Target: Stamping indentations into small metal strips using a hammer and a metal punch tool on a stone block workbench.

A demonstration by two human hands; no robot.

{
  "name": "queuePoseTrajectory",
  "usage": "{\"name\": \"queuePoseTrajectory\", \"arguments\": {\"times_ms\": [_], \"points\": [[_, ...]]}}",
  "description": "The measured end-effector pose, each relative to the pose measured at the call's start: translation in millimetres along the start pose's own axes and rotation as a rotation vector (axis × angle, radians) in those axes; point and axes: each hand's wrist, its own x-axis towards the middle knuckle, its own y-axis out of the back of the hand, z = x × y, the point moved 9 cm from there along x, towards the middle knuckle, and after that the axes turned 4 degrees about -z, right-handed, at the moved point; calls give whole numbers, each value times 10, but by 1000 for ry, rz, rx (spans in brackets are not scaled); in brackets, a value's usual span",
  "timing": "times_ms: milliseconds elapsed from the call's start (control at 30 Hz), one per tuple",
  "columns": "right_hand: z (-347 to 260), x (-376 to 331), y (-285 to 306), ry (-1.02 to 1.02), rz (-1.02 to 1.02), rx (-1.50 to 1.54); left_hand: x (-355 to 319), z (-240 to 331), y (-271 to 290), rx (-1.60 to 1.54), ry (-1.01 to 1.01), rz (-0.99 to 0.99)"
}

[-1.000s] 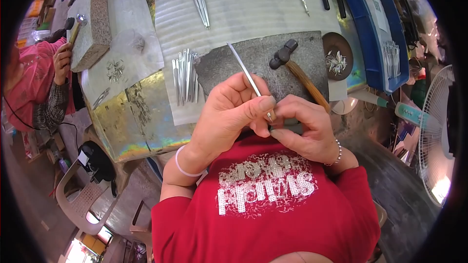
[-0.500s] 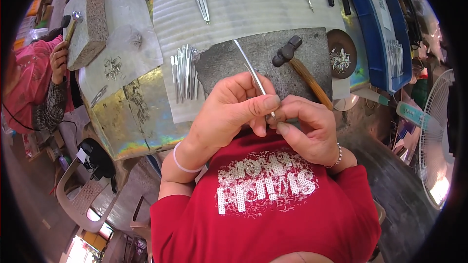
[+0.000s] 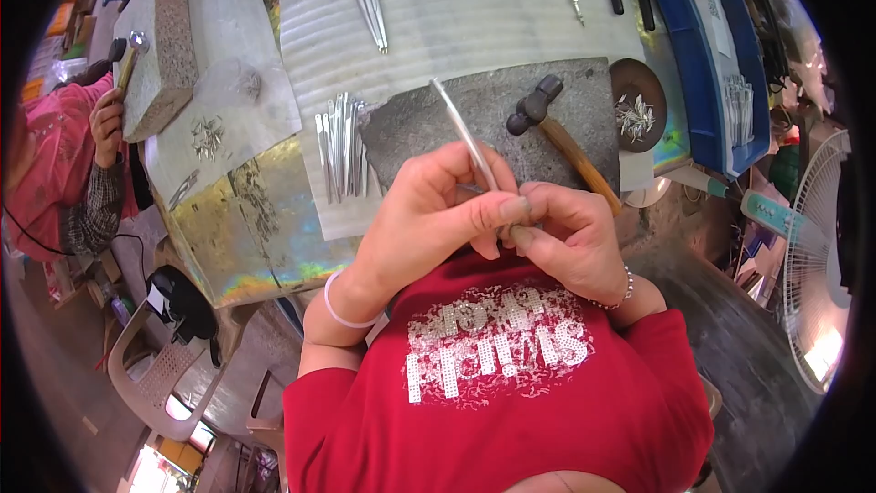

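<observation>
Head view, near to far. Nearest, at lower centre of the frame, both hands meet just above the red shirt [image 3: 511,374], close in front of the chest. Left hand [image 3: 429,219] is curled, fingers folded across a thin silver metal strip [image 3: 465,137]; the thumb and forefinger appear to pinch its lower end. Right hand [image 3: 570,237] is also closed narrow, fingertips pressed against the left hand's at the same spot, so both hold the strip's near end; what exactly sits between the fingertips is hidden. Long axis of the strip: runs from the pinch point up and to the left in the frame, its free end standing over the dark grey stone slab [image 3: 493,119] at centre. The strip rises out of the left hand's side of the grip; the right hand meets it only at the base. Just beyond the right hand, a hammer [image 3: 557,132] lies on the slab, dark head toward upper left, wooden handle slanting down-right, passing under the right hand's knuckles; right hand is the nearer one to it. Left of the slab, a row of similar silver strips [image 3: 342,146] lies on the corrugated sheet on the table [image 3: 274,219]. Right of the slab, a small round dish [image 3: 639,110] holds small metal bits. Farther up, a few more strips [image 3: 370,9]. Far left, another person's hand [image 3: 108,123] holds a hammer beside a stone block [image 3: 160,50].
</observation>
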Motion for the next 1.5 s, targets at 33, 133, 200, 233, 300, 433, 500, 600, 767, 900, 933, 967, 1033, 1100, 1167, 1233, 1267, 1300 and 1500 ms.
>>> {"name": "queuePoseTrajectory", "arguments": {"times_ms": [33, 133, 200, 233, 300, 433, 500, 600, 767, 900, 933, 967, 1033, 1100, 1167, 1233, 1267, 1300, 1500], "points": [[12, 5, 19, -12, 5, 22, -3, 42, -6, 94, -28, 25], [-156, 34, -26, 152, -112, -256, -71, 178, 31, 175, -121, 59], [-285, 86, -1, 117, -175, -407, -113, 266, 47, 261, -179, 102], [-371, 116, 63, 74, -193, -462, -142, 308, 66, 319, -201, 130], [-712, 310, 449, 223, 11, -691, -248, 338, 100, 387, -234, 114], [-994, 1071, 1497, 237, 417, -1090, -343, 363, 50, 341, -241, 111], [-777, 1475, 1883, 165, 423, -1336, -319, 323, 42, 339, -242, 90], [-459, 1820, 1986, 78, 390, -1506, -347, 318, 34, 373, -266, 138], [-826, 1553, 1692, 403, 370, -1448, -383, 358, 65, 416, -364, 172], [-1185, 750, 924, 76, 113, -869, -319, 299, 130, 448, -378, 100], [-1154, 555, 711, 80, 49, -754, -275, 295, 133, 439, -369, 100], [-1100, 416, 516, 85, -15, -638, -242, 319, 100, 473, -383, 109], [-1061, 234, 210, 337, -101, -672, -232, 330, 36, 476, -400, 133], [-765, 180, 159, 116, -46, -426, -207, 269, 4, 465, -403, 144], [-654, 145, 76, 125, -16, -349, -210, 241, -63, 450, -426, 130], [-634, 114, 113, 233, 121, -256, -246, 249, -86, 530, -481, 160], [-631, 132, 94, 232, 118, -251, -288, 287, -103, 609, -541, 184], [-750, 126, 52, 349, 121, -383, -309, 290, -99, 612, -538, 186], [-851, 52, -46, 464, 79, -585, -343, 223, -130, 576, -481, 150]]}}
